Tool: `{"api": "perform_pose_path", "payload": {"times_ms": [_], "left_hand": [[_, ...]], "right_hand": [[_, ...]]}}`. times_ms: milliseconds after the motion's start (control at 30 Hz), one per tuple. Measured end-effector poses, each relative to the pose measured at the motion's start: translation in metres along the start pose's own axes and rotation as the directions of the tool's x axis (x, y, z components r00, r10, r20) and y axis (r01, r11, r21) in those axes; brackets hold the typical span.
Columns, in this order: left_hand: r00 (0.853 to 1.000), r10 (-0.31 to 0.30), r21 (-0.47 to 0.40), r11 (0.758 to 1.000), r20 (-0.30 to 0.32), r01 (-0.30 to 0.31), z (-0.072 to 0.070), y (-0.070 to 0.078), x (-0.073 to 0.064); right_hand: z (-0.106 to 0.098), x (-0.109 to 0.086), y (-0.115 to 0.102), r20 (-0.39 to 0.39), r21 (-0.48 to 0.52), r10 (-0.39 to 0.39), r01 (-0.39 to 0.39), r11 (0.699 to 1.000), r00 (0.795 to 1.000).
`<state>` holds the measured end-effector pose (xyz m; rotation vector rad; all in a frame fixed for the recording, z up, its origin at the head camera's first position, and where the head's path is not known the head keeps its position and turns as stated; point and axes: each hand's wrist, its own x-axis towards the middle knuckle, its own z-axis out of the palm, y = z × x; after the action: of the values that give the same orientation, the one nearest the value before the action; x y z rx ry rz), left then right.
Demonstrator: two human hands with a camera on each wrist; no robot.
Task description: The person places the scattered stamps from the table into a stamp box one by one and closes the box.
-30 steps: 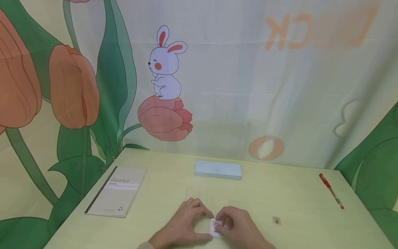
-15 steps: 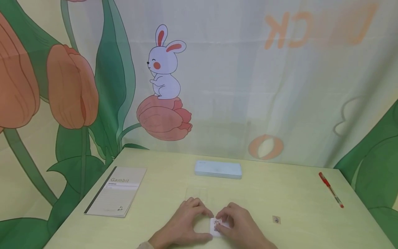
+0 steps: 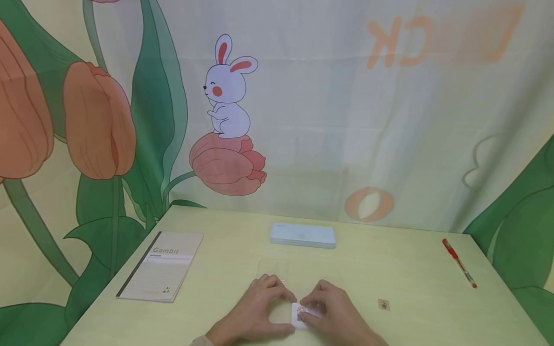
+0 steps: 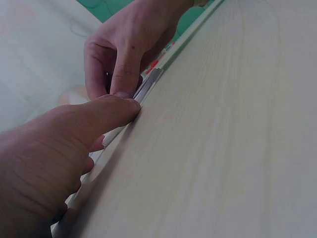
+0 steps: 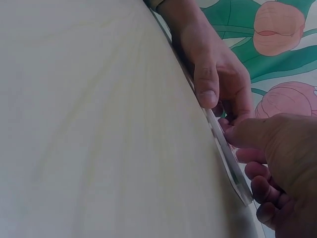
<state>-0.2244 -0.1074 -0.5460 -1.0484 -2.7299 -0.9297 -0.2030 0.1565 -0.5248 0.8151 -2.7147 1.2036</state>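
A small white flat case (image 3: 294, 311) with a reddish-brown printed patch lies at the table's near side, between both hands. In the head view my left hand (image 3: 265, 307) spans its left side, thumb at the near corner and a fingertip at the far one. My right hand (image 3: 335, 310) has its thumb on the patch and curled fingers at the far edge, covering much of the right part. Edge-on in the right wrist view, the case (image 5: 230, 163) looks thin, with the right thumb (image 5: 247, 133) on it. A small square sticker-like piece (image 3: 384, 304) lies to the right.
Behind the left hand lies a clear square sheet or lid (image 3: 272, 269). Farther back is a pale blue box (image 3: 303, 235). A notebook (image 3: 160, 266) lies at left, a red pen (image 3: 459, 263) at right. A printed curtain (image 3: 311, 120) hangs behind the table.
The right fingers have shifted slightly, and more of the white case's right part shows beneath them. The left hand keeps its place on the case.
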Motion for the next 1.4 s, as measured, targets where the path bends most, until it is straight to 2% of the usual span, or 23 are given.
{"api": "perform_pose_path", "payload": {"times_ms": [167,433,633,733,967,1133,1300,1400], "left_hand": [[1.000,0.002,-0.004,1.000,0.002,-0.002,0.000,0.000,-0.001],[1.000,-0.005,-0.014,1.000,0.013,0.005,-0.001,-0.002,0.000],[1.000,-0.017,-0.022,1.000,0.015,0.018,0.000,-0.002,0.000],[1.000,-0.020,-0.024,0.999,0.016,0.021,0.000,-0.001,0.000],[1.000,-0.014,-0.022,1.000,0.003,0.014,0.000,-0.001,-0.001],[1.000,0.002,-0.021,1.000,-0.007,-0.002,0.000,-0.001,-0.002],[1.000,0.002,-0.025,1.000,-0.006,-0.002,0.000,-0.002,-0.002],[1.000,0.003,-0.020,1.000,-0.005,-0.003,0.001,-0.002,-0.002]], "right_hand": [[0.002,0.000,0.001,0.004,-0.006,0.013,-0.013,1.000,1.000],[-0.002,0.002,0.001,-0.007,0.022,0.106,-0.106,0.994,0.994],[-0.011,0.004,0.003,-0.079,0.067,0.080,-0.074,0.995,0.994],[-0.020,0.005,0.004,-0.110,0.095,0.086,-0.076,0.993,0.990],[-0.049,0.004,0.007,-0.157,0.168,0.229,-0.203,0.965,0.961],[-0.069,-0.003,0.014,-0.216,0.172,0.215,-0.179,0.969,0.953],[-0.089,-0.013,0.024,-0.284,0.118,0.180,-0.152,0.981,0.942],[-0.100,-0.020,0.031,-0.312,0.082,0.183,-0.165,0.983,0.932]]}}
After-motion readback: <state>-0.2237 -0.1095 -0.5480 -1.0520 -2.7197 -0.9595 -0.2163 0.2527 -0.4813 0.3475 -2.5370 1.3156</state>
